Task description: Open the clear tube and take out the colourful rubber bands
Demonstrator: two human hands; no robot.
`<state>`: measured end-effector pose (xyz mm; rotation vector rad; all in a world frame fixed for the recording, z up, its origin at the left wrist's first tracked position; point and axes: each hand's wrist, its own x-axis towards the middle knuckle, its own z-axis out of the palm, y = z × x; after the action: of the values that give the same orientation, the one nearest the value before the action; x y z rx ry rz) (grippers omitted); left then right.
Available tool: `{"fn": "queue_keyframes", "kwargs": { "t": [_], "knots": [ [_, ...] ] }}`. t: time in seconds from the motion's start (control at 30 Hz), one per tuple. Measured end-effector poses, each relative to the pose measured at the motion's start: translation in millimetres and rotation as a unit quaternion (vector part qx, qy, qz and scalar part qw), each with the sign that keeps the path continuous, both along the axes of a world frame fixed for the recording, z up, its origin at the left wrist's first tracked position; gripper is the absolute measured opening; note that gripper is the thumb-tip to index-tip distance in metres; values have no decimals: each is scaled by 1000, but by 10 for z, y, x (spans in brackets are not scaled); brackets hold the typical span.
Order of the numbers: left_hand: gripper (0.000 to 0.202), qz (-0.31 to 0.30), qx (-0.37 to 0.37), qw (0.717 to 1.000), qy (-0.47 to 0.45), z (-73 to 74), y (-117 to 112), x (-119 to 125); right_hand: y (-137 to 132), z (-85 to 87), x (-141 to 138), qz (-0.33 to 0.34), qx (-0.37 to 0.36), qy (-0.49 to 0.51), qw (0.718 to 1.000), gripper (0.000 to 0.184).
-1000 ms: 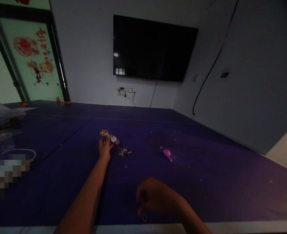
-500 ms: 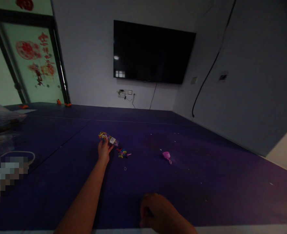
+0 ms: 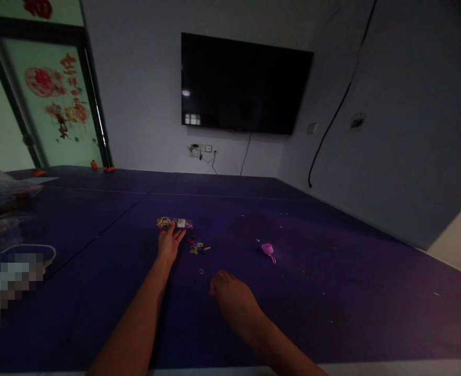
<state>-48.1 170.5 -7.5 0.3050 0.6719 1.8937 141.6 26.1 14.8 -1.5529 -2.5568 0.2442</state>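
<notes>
My left hand point(image 3: 169, 243) is stretched far out over the dark purple table point(image 3: 332, 292). Its fingertips touch a small clear packet of coloured bits point(image 3: 174, 223), which lies flat just beyond them; the fingers are loosely spread. Right of that hand sits a little heap of coloured rubber bands point(image 3: 197, 245), and a single small band point(image 3: 201, 271) lies nearer to me. My right hand point(image 3: 230, 297) hovers low over the table near that single band, fingers curled, seen from the back. Whether it holds anything is hidden.
A pink cap-like thing point(image 3: 268, 249) lies to the right of the bands. Clear plastic bags point(image 3: 3, 193) and a white cord point(image 3: 30, 248) are at the left edge. A black screen point(image 3: 246, 83) hangs on the far wall.
The packet has turned from tilted in my left hand to flat on the table. My right hand has moved forward from the near table edge towards the single band.
</notes>
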Motion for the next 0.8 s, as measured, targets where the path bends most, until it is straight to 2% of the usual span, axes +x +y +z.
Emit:
{"fn": "queue_keyframes", "kwargs": {
  "t": [0.07,0.17,0.27,0.37,0.5,0.57,0.67,0.8],
  "knots": [
    [13,-3,-4,1000,-12,7,-1,-12,366,41,-134,-11,34,19,999,22],
    [19,-4,-15,1000,-26,7,2,-41,876,11,-311,-33,61,49,996,21],
    [22,-7,-19,999,-36,4,0,-59,1170,-90,-389,-37,61,67,995,19],
    [23,-11,-14,999,-46,13,-12,-49,1248,-183,-358,-31,55,89,994,18],
    [14,-8,-3,998,-66,41,-40,-25,1219,-215,-237,-16,55,183,981,17],
    [12,-2,0,997,-75,52,-54,-24,1203,-206,-184,16,14,208,978,12],
    [14,-4,0,997,-83,55,-69,-37,1191,-194,-139,74,-66,198,975,18],
    [12,-12,3,996,-89,42,-85,-57,1183,-187,-135,100,-98,168,976,21]
  ]
}}
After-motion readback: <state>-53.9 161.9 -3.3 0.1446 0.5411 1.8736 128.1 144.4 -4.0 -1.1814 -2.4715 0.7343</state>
